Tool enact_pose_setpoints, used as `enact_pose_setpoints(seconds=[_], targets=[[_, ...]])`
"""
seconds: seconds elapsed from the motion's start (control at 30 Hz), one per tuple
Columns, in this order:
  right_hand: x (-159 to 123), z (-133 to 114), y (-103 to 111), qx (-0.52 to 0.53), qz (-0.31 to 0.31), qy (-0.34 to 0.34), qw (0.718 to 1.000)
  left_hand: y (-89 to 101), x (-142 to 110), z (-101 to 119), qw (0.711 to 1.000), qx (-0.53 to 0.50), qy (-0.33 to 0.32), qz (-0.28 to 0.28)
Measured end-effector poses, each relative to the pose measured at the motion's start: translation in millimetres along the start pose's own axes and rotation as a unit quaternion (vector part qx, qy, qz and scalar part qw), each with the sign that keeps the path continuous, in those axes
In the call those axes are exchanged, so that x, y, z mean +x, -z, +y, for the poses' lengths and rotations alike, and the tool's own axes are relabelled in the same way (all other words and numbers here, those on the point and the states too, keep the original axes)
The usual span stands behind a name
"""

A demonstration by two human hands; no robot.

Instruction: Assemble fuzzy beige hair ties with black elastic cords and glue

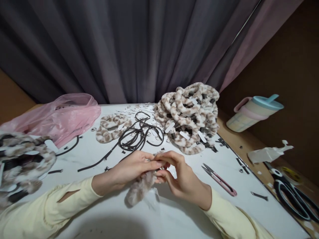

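Observation:
My left hand [136, 167] and my right hand [183, 177] meet above the middle of the table. Both are closed, with fingertips pinched on a fluffy brown-and-white fur loop [139, 189], whose free part hangs below my left fingers. The spot between the fingertips is mostly hidden; something small and shiny shows there. Just behind my hands lies a tangled dark cord [132, 141]. Beside it rests a single fur loop [108, 132] with a white tab. To the right of my right hand, pink-handled thread snips [220, 181] lie with their blades apart.
A tall pile of fur loops [189, 113] with white tabs stands at the back right. More fur loops [30, 159] and a pink plastic bag [74, 114] fill the left. Along the right edge are a lidded cup [251, 114], large scissors [291, 196] and a tape roll [290, 174].

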State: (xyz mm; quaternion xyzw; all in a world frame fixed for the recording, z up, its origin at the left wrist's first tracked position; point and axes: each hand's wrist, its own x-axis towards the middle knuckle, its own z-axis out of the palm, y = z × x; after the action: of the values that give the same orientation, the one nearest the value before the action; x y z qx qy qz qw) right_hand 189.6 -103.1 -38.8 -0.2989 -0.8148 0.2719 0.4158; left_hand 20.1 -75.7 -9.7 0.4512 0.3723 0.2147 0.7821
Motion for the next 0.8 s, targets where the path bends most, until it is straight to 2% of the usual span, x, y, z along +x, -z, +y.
enact_pose_setpoints(seconds=[0.07,0.2,0.3,0.37,0.47,0.57,0.63,0.73,0.8], targets=[[0,1,2,-0.047,0.013,0.012,0.999,0.8,0,1,0.999,0.038,-0.018,0.006],[2,1,7,-0.15,0.091,0.049,0.983,3.4,1,4,0.994,0.084,-0.058,0.045],[3,-2,7,-0.205,0.143,0.041,0.967,4.7,2,4,0.992,0.066,-0.078,0.068],[3,-6,5,-0.206,0.151,0.019,0.967,4.8,3,4,0.99,0.063,-0.088,0.086],[2,-12,-5,-0.139,0.104,-0.092,0.98,3.5,3,3,0.986,0.062,-0.112,0.106],[1,-15,-19,-0.037,0.032,-0.215,0.975,0.9,2,3,0.984,0.041,-0.133,0.111],[0,-13,-27,0.01,0.006,-0.228,0.974,-1.0,1,2,0.985,0.027,-0.137,0.103],[-1,-7,-32,0.027,-0.003,-0.188,0.982,-2.6,0,-1,0.986,0.02,-0.146,0.08],[0,-1,-28,0.026,-0.02,-0.174,0.984,-2.3,1,-3,0.984,0.033,-0.162,0.073]])
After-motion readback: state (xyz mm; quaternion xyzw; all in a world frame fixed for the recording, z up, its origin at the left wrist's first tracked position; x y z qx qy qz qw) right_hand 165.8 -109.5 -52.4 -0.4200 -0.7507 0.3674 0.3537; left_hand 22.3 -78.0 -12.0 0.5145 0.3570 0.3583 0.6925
